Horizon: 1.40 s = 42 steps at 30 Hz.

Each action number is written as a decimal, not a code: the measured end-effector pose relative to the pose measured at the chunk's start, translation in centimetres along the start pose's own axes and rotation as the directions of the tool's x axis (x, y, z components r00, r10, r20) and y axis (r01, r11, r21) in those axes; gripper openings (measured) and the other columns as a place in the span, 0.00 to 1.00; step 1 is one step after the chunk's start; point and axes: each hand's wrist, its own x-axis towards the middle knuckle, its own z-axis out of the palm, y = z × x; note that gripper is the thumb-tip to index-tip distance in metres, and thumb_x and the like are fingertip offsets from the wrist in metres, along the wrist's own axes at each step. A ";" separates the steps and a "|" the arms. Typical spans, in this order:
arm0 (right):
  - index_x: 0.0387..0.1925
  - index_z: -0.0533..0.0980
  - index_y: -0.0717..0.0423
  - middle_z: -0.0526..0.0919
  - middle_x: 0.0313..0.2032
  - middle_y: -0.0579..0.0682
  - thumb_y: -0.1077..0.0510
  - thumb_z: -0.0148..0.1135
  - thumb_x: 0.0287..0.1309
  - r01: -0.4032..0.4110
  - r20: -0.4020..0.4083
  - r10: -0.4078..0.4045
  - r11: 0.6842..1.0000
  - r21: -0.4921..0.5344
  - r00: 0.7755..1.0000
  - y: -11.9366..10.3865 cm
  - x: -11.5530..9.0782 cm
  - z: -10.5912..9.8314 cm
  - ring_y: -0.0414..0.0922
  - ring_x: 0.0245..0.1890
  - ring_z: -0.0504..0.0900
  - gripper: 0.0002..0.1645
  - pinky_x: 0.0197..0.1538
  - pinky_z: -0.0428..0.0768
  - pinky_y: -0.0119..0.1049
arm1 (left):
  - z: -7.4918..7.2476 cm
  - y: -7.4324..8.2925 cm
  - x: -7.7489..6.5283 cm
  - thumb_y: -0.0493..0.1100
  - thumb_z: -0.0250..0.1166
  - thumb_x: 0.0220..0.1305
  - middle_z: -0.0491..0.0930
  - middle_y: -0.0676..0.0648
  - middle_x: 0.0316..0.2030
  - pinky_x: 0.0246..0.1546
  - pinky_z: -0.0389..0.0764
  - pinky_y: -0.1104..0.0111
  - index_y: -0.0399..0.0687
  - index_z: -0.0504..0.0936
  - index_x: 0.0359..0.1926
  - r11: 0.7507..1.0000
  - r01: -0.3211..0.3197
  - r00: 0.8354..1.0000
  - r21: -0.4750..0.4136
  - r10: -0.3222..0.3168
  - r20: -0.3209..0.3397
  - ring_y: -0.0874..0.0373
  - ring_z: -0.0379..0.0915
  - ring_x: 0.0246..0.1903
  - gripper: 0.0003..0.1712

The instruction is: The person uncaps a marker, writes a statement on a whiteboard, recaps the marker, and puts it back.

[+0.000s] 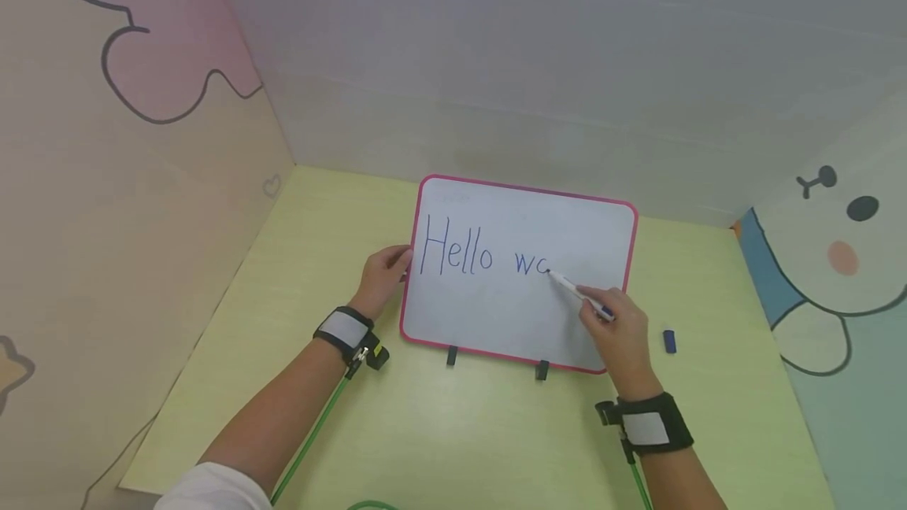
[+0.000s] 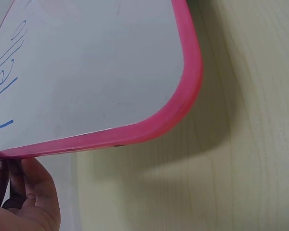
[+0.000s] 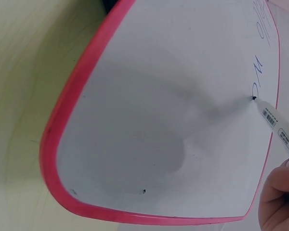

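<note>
Two hands on a pink-framed whiteboard (image 1: 496, 313) lying on the yellow tabletop (image 1: 453, 431). Left hand (image 1: 383, 274) grips its left edge, fingers (image 2: 36, 185) curled under the frame, mostly cut off in the wrist view. Right hand (image 1: 620, 333) pinches a marker (image 1: 577, 293), tip touching the board after "Hello wo". Blue cap (image 1: 669, 341) lies just right of the board. Two dark clips at the near edge, details unclear.

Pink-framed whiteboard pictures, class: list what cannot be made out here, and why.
- Left hand: its fingertips go behind the pink-framed whiteboard in the head view.
- Small blue object on the yellow table: too small to identify.
- White marker pen: right wrist view's edge cuts off its barrel.
- Writing: both wrist views crop it.
</note>
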 end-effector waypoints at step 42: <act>0.40 0.83 0.57 0.78 0.25 0.50 0.67 0.62 0.52 0.087 -0.179 -0.075 0.994 0.063 0.981 0.8 0.6 0.5 0.36 0.25 0.66 0.12 0.25 0.64 0.19 | 0.0 0.0 -0.1 0.52 0.55 0.69 0.77 0.43 0.54 0.51 0.80 0.62 0.43 0.73 0.60 1.000 0.015 1.000 0.010 -0.015 -0.002 0.52 0.75 0.49 0.25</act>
